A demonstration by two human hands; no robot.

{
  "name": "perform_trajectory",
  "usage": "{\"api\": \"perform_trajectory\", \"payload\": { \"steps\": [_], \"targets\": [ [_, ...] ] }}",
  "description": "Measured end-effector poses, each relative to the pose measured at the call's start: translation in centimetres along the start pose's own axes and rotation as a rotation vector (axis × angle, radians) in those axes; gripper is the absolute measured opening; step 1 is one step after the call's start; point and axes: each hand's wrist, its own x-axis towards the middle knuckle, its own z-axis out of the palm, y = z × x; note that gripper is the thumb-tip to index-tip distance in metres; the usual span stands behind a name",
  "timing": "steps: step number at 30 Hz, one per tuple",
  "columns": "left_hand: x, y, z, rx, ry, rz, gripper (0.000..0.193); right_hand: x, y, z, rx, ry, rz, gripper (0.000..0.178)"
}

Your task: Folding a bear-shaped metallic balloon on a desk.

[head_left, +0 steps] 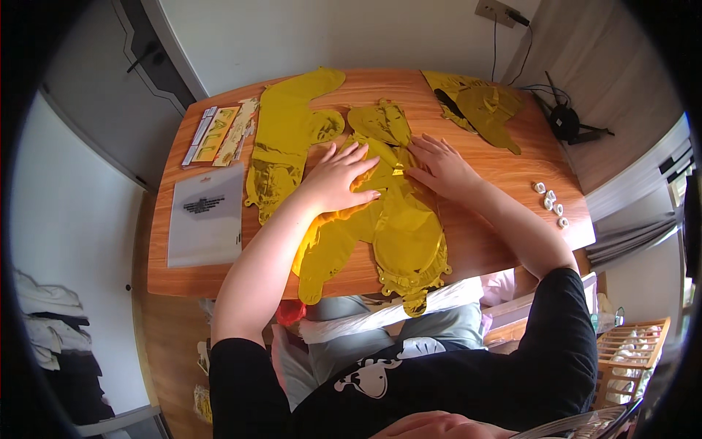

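A flat, uninflated gold foil balloon [409,223] is spread on the wooden table, its lower tabs hanging past the near edge. My left hand [340,179] lies on its left part, fingers spread and thumb pointing right. On its upper right side rests my right hand [437,167], palm down with fingers stretched out. Neither hand grips anything. Left of them another flat gold foil balloon [281,113] reaches toward the far edge. The foil under my palms is hidden, and overlapping folds obscure the balloon's full shape.
More folded gold foil [482,106] lies at the far right, near a black router-like device [564,121] with cables. Several small white rolls [548,201] sit by the right edge. On the left are printed packaging cards [217,137] and a clear plastic sleeve [205,227].
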Motion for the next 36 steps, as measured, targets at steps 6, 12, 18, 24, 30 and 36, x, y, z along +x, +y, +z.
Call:
{"api": "perform_trajectory", "payload": {
  "steps": [6, 12, 18, 24, 30, 36],
  "targets": [
    [0.0, 0.2, -0.2, -0.004, -0.001, -0.006, 0.081, -0.1, -1.0, 0.0, -0.016, -0.02, 0.014, 0.064],
    [-0.1, 0.1, -0.2, 0.023, 0.023, 0.003, 0.081, 1.9, -0.1, -0.5, 0.01, 0.092, -0.05, 0.052],
    [0.1, 0.3, -0.2, 0.027, 0.019, -0.003, 0.082, 6.0, -0.4, 0.9, -0.081, 0.067, -0.295, 0.032],
    [-0.3, 0.1, 0.0, 0.007, 0.029, -0.016, 0.082, 6.3, -2.1, 1.3, -0.067, 0.074, -0.248, 0.03],
    [-0.1, 0.2, -0.1, -0.002, 0.022, -0.003, 0.082, 6.0, -0.1, 0.8, 0.32, 0.178, -0.159, 0.03],
    [-0.3, -0.4, 0.3, 0.009, 0.018, -0.004, 0.08, 2.9, 1.2, -0.6, 0.228, 0.124, 0.138, 0.037]
  ]
}}
